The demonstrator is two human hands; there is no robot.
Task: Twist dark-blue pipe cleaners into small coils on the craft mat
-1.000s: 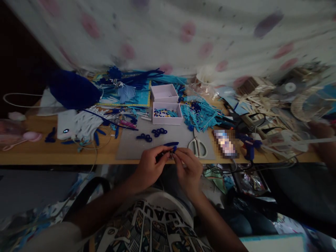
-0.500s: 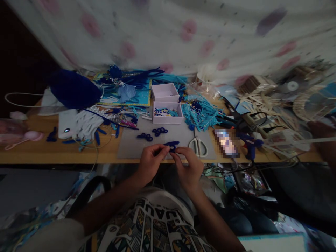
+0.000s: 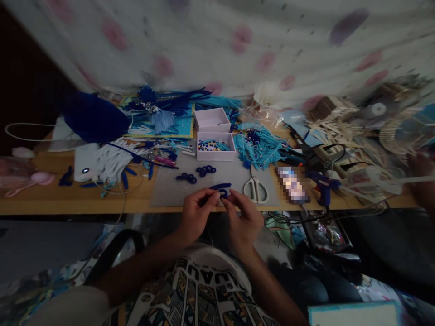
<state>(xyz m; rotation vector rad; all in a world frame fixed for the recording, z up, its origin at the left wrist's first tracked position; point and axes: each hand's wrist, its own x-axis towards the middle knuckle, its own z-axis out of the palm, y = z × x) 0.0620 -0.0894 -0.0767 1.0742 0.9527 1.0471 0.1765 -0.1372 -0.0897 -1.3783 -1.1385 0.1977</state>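
Observation:
Between my fingertips, over the front edge of a grey mat (image 3: 166,190), is a dark blue pipe cleaner (image 3: 223,194) curled into a loop. My left hand (image 3: 199,213) pinches it from the left; my right hand (image 3: 244,217) pinches its other side. Another short dark blue strip (image 3: 220,186) shows just beyond my fingers; whether it joins the loop I cannot tell. Two coiled blue pieces, one nearer (image 3: 186,178) and one farther (image 3: 206,170), lie on the mat. White-handled scissors (image 3: 255,190) rest right of my hands.
A white box (image 3: 216,155) of beads and its lid (image 3: 212,119) stand behind the mat. Light blue pipe-cleaner pieces (image 3: 260,151) are heaped beside it. A phone (image 3: 292,184) and a blue glue gun (image 3: 322,186) lie to the right. Another person's hand (image 3: 421,174) is at the far right.
The held loop looks rounder and more open between my fingertips. My hands stay in nearly the same place, and the view has shifted slightly. The other person's hand has moved a little.

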